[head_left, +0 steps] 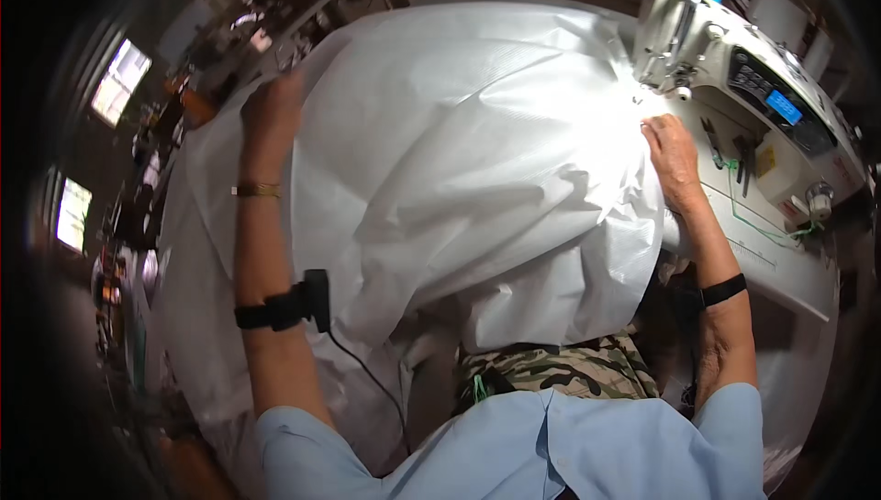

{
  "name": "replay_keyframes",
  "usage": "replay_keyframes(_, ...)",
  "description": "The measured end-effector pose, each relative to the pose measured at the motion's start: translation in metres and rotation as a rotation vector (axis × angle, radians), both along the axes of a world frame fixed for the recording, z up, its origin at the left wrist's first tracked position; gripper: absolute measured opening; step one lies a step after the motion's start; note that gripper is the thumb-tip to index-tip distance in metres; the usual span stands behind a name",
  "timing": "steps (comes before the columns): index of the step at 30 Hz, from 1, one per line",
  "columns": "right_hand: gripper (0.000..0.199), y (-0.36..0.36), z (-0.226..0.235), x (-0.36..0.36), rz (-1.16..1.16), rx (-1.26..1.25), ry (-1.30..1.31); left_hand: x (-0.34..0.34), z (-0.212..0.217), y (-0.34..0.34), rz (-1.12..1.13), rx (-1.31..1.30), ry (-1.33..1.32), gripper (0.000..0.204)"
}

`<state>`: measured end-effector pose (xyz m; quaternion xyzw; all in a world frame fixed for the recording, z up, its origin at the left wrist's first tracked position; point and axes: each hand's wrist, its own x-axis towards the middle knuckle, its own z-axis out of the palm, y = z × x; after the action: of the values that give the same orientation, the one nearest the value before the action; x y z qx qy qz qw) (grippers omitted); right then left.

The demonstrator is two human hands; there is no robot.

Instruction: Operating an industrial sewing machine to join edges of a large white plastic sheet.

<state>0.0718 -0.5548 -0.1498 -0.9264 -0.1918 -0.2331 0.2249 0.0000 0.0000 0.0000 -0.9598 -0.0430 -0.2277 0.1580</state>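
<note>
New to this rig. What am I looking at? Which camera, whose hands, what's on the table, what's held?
No robot here: these are a person's bare hands. There is one picture, from a wide fisheye camera worn on the head and looking down, so straight edges bend near the rim. The light blue shirt at the bottom is the wearer's own.

A large white sheet covers most of the work area. At right stands a sewing machine, with small dark tools and green thread beside it.

The right hand has its fingertips at the sheet's edge, near the needle area. The left hand is over the sheet's far left part, blurred; I can't tell if it grips. Both forearms wear black straps.
</note>
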Motion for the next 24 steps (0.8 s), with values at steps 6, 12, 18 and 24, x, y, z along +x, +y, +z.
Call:
replay_keyframes(6, 0.025, -0.019, 0.013, -0.001, 0.014, 0.041, 0.015, -0.143, -0.075, -0.204, -0.601, -0.744, 0.127, 0.009)
replay_keyframes(12, 0.026, -0.020, 0.011, -0.003, 0.027, 0.099, 0.035, -0.238, -0.194, -0.217, -0.219, -0.709, 0.225, 0.034)
replay_keyframes(18, 0.026, -0.023, 0.005, 0.003, 0.037, 0.189, 0.068, -0.273, -0.283, -0.178, 0.191, -0.510, 0.448, 0.042)
replay_keyframes(24, 0.025, -0.022, 0.022, -0.015, 0.090, 0.383, -0.026, -0.265, -0.312, -0.140, -0.098, -0.496, 0.089, 0.015)
